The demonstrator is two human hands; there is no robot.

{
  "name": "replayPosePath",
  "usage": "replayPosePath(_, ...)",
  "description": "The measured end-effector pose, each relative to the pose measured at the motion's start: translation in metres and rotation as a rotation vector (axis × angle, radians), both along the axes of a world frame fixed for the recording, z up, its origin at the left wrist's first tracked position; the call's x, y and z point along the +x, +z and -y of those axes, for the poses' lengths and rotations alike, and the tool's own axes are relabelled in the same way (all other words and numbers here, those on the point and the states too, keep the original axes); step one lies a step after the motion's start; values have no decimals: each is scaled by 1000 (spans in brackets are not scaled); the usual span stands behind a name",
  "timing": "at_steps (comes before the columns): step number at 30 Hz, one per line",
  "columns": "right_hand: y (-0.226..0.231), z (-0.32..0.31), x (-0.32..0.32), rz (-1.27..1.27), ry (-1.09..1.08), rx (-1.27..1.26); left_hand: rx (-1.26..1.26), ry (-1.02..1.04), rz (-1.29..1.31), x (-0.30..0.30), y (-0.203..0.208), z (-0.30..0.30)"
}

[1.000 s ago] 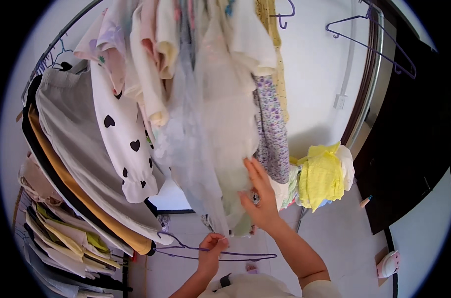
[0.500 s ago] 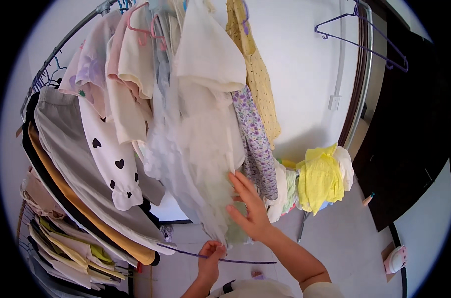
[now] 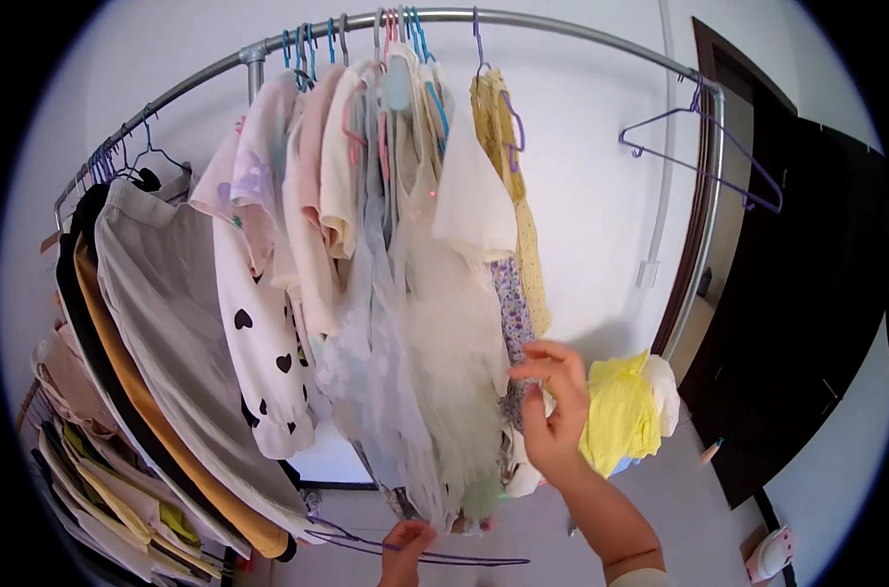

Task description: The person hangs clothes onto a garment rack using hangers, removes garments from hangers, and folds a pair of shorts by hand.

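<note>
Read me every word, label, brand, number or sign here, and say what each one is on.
None: no text can be read in this view.
Heart sleeve: black hearts, a print rather than writing.
Floral garment: flower pattern, no lettering visible.
Purple hanger by the left hand: no marking shows.
Wall socket: too small to tell whether it has any marking.

The hanger point(image 3: 479, 561) is purple at six o'clock, the cloth point(image 3: 616, 421) bright yellow at four, the garment point(image 3: 259, 377) white with black hearts at eight.
</note>
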State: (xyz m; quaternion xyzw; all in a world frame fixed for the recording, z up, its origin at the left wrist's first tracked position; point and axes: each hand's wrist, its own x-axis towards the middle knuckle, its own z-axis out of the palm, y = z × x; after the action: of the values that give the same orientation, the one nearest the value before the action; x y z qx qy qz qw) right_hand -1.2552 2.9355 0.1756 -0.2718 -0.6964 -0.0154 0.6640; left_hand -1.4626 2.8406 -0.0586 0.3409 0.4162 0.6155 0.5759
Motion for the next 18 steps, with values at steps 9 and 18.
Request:
replayPosePath(9, 151, -20, -29, 337, -86, 460, 110, -6, 88, 8, 49, 12)
replayPosePath(18, 228, -86, -37, 260, -488, 187, 79, 8, -3, -6, 44, 15)
